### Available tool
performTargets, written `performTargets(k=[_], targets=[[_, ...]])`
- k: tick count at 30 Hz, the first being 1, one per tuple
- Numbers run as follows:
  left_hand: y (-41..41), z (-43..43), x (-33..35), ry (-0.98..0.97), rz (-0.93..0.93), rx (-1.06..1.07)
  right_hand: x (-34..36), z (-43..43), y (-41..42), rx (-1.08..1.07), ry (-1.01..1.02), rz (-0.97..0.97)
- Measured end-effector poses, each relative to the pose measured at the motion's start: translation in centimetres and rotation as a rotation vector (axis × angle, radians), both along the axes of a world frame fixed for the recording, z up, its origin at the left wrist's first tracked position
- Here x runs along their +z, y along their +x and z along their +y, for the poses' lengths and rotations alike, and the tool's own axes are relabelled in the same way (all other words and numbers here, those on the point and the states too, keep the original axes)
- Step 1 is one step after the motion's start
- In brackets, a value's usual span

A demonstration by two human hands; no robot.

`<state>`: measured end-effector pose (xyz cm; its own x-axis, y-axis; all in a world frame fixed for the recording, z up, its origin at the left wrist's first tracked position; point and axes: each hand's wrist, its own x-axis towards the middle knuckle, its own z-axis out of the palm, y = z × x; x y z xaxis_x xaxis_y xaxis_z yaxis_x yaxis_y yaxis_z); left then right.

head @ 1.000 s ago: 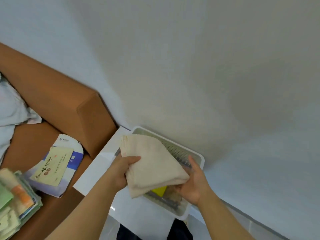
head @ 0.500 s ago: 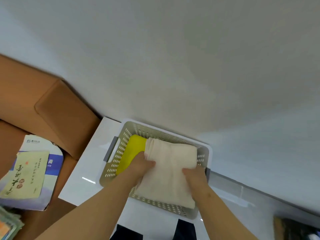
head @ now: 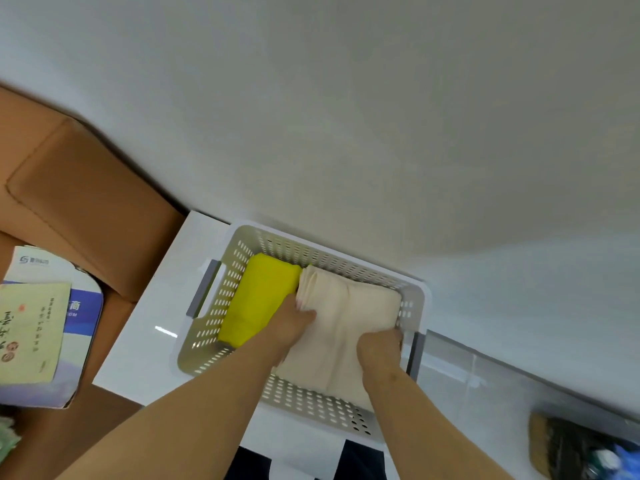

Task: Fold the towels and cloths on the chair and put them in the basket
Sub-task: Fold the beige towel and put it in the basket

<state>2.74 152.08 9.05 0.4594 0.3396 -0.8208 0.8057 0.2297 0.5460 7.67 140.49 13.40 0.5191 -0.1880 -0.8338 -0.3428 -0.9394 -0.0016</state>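
The folded cream towel is laid in the right half of the perforated grey plastic basket — its layered edge is pressed against a folded yellow cloth in the left half. It is gripped at both sides: the left hand is curled round the layered edge, the right hand round the side by the basket wall — fingertips hidden.

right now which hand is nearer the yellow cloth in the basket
Left. The left hand sits against the edge of the yellow cloth, between it and the cream towel. The right hand is across the towel, by the right wall of the basket.
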Motion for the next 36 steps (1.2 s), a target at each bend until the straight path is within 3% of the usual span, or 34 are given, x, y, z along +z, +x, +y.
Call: performTargets(k=[1, 3, 7, 9, 13, 21, 27, 32, 36], targets=[[-0.2, 0.0, -0.4, 0.034, -0.004, -0.01, -0.3, -0.2, -0.7, 0.081, 0.047, -0.04], [-0.4, -0.2, -0.4, 0.201, 0.001, -0.139, -0.2, -0.4, -1.6, -0.182, 0.12, -0.258], [-0.9, -1.2, 1.2, 0.817, -0.045, -0.546, 0.7, -0.4, -2.8, 0.181, 0.099, -0.358], [-0.9, -1.9, 1.8, 0.976, -0.117, -0.739, 0.6, -0.8, -2.5, 0.322, 0.139, -0.341], [-1.0, -2.5, 1.2, 0.799, 0.021, -1.002, -0.9, -1.8, -1.3, 0.402, 0.177, -0.183], [-1.0, -1.5, -0.4, 0.864, 0.134, -1.204, -3.7, -1.8, -0.9, 0.368, 0.252, -0.094], [-1.1, -1.5, -0.5, 0.851, 0.101, -1.255, -3.7, -2.3, -0.8, 0.38, 0.282, -0.087], [-3.5, 0.1, 0.0, 0.706, 0.044, -1.407, -2.7, -2.8, -1.9, 0.493, 0.234, -0.052], [-4.6, 0.7, 0.2, 0.807, 0.024, -1.48, -1.4, -2.9, -2.4, 0.639, 0.173, -0.058]])
